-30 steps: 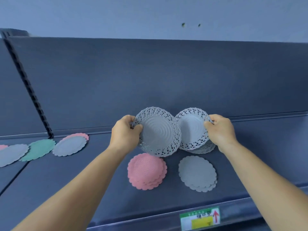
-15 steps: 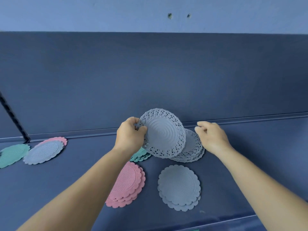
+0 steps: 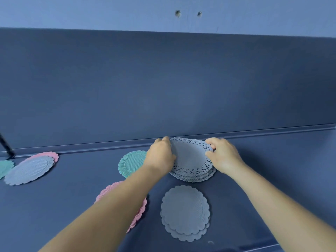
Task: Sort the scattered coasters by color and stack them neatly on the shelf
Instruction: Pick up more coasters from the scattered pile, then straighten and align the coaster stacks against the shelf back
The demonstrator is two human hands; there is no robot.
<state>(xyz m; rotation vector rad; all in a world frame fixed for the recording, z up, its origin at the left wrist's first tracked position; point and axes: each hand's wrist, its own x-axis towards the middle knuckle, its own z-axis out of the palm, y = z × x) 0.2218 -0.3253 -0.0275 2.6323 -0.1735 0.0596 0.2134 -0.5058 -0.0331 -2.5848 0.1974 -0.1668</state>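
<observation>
A stack of grey lacy coasters (image 3: 192,168) lies at the back of the dark blue shelf (image 3: 272,170). My left hand (image 3: 161,156) grips the left edge of the top lacy coaster, which lies tilted on the stack. At the right edge of that coaster, my right hand (image 3: 222,155) touches it with curled fingers. In front lies a stack of plain grey scalloped coasters (image 3: 185,212). A pink stack (image 3: 140,210) is partly hidden under my left forearm. A green stack (image 3: 131,163) sits left of my left hand.
At the far left lie a loose grey coaster (image 3: 30,170) over a pink one (image 3: 51,155), and a green one (image 3: 4,167) at the frame edge. The shelf's back panel (image 3: 163,84) rises right behind the lacy stack. A black upright (image 3: 6,145) stands far left.
My left hand has lowered the lacy coaster from upright onto the lacy stack. My right hand has moved to the coaster's right edge. The view has shifted right and closer.
</observation>
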